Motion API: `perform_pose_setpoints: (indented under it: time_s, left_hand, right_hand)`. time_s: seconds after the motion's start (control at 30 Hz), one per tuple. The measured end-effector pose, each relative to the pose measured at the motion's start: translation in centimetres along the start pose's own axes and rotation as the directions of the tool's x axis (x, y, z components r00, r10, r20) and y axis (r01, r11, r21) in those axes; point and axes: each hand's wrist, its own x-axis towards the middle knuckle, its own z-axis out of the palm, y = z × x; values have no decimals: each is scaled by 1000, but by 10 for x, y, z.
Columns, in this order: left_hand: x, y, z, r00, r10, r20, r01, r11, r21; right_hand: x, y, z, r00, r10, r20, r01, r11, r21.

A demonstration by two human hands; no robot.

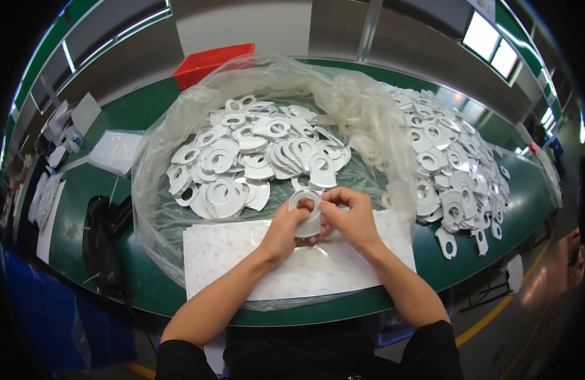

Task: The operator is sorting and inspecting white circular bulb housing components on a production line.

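Observation:
Between my hands I hold a white plastic ring-shaped part (313, 223) with a round hole, tilted up over a stack of white sheets (242, 266). My left hand (283, 229) grips its left side, the thumb reaching over to the hole. On the right edge my right hand (351, 218) closes with thumb and fingers pinched on the part. Just beyond my hands a heap of similar white parts (248, 136) lies in a large clear plastic bag (159, 139) with its sides rolled open. Some fingertips are hidden behind the part.
Another big pile of white parts (454, 164) covers the green table (394, 304) on the right. A red bin (213, 63) stands behind the bag. To the left are a wrapped white packet (115, 152) and a black bag-like item (102, 247).

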Motion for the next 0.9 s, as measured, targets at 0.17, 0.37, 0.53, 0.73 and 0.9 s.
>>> perform_pose_setpoints:
  time_s: [0.17,0.37,0.53,0.73,0.9]
  left_hand:
    - [0,-1,2,1000,-2,9,2,999,46]
    - [2,-5,-1,998,4,64,-11,994,112]
    - [-2,-1,4,995,-23,99,6,985,170]
    - [1,-3,1,981,-76,176,51,989,142]
    - [4,-1,0,977,-114,181,73,973,220]
  right_hand:
    - [0,1,-1,999,29,-23,-29,1000,7]
    - [0,-2,-1,996,89,-31,-88,996,27]
    - [-3,-8,1,997,52,-61,-54,998,-22]
    - [-8,-12,4,987,81,-136,-112,964,-241]
    - [-8,-13,4,974,-168,-154,9,703,-711]
